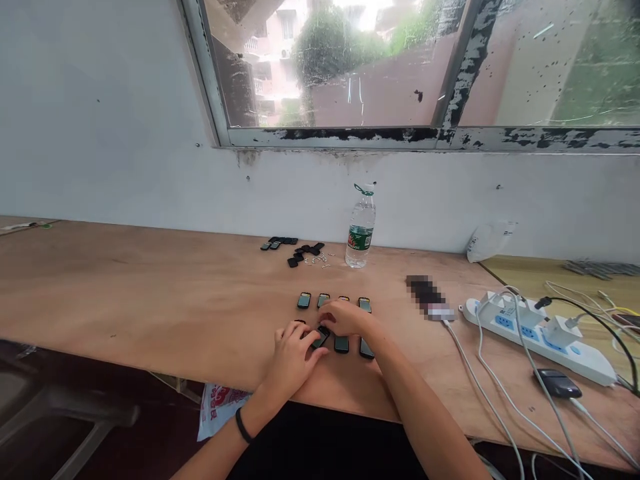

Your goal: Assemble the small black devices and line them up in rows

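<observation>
Dark gadget [321, 338] in the head view sits slanted between the two hands, near the front edge of the bench [150, 300]. The left hand [294, 352] pinches it, thumb on the near side and fingers spread across the other. The right hand [344, 317] is curled, fingertips together at the gadget's upper end; whether they grip or only touch it, I cannot tell. Similar gadgets with pale screens stand in two rows around the hands: a back row [304, 301], and a front row [341, 345] partly hidden by them. Toward the bench's far edge lie black pieces [314, 250] and small pale bits, just beside a water bottle [359, 233]. A white power strip [590, 363] lies toward the right end.
</observation>
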`<state>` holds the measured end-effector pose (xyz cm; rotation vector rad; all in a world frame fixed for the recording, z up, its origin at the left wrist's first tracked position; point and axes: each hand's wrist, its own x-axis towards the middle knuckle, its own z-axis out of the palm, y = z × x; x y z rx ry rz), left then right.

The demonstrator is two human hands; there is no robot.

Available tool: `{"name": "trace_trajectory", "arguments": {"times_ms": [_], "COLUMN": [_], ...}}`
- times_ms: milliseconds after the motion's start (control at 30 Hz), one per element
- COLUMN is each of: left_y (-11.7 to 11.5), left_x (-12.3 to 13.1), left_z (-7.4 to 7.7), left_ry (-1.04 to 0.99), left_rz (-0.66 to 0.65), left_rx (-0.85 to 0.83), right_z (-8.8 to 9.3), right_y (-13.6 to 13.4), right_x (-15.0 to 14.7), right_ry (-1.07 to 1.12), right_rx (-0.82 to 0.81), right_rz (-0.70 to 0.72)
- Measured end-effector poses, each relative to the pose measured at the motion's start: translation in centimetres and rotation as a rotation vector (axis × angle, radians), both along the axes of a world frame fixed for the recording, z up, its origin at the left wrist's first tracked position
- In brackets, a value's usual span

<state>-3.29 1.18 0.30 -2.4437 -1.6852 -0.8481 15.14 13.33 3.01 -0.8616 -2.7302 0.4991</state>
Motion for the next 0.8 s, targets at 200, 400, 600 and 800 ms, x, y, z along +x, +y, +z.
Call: {"name": "trace_trajectory", "arguments": {"times_ms": [200, 400, 600, 800], "left_y": [-0.1, -0.2, -0.3, -0.2], "left_x": [0.0, 0.0, 0.1, 0.2], "left_z": [-0.4, -0.2, -0.3, -0.5], "left_ry": [-0.002, -0.027, -0.020, 0.014], "left_rz": [0.033, 0.042, 0.047, 0.052], "left_rx": [-0.001, 0.008, 0.032, 0.044], "right_z": [0.4, 0.7, 0.7, 1.2], "right_y": [-0.3, -0.6, -0.7, -0.7], "right_x": [0.1, -0.2, -0.4, 0.0], "right_ry": [0.099, 0.227, 0.215, 0.174], "right_rx": [-0.038, -0.164, -0.240, -0.201], "right_rz": [-0.096, -0.089, -0.030, 0.007]}}
